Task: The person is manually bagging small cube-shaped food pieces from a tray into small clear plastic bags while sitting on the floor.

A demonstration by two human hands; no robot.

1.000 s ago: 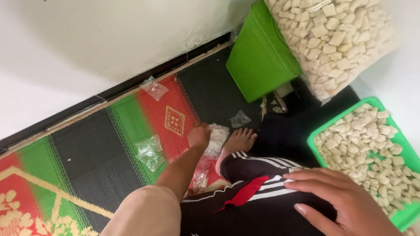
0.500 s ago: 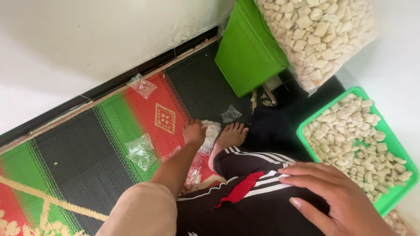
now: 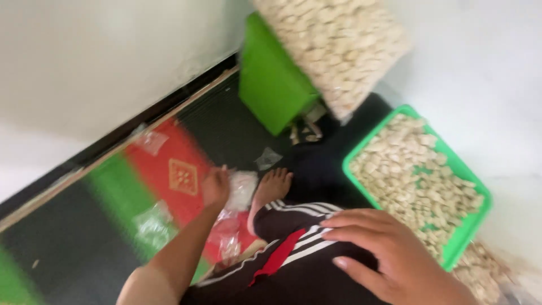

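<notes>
— Since a second ago, what has shifted?

— Mostly the view: it has swung, so the green tray (image 3: pixel 473 192) of pale crackers now sits further in from the right edge, and the picture has blurred. The left hand (image 3: pixel 215 186) lies at the same spot on the woven mat (image 3: pixel 169 169), beside the bare foot (image 3: pixel 271 189).

— What is that hand on?

— Its fingers rest against a small clear plastic bag (image 3: pixel 243 189), which lies on the red part of the mat between the hand and the foot. Whether the fingers are closed on the bag or only touching it, I cannot tell; the blur hides that.

— And the right hand (image 3: pixel 389 254)?

— Flat and spread on the knee of the black striped trousers (image 3: pixel 293 248), holding nothing.

— How would that bag handle?

— I judge it very light, limp and slick; it will crumple rather than keep its shape. Pinching an edge or corner between thumb and finger looks surest, since a flat press would only slide it over the mat.

— Anything else around?

— More clear bags (image 3: pixel 151 223) lie scattered on the mat, a large sack of crackers (image 3: pixel 339 45) leans over a green bin (image 3: pixel 271 85), and loose crackers (image 3: pixel 480 271) lie past the tray.
</notes>
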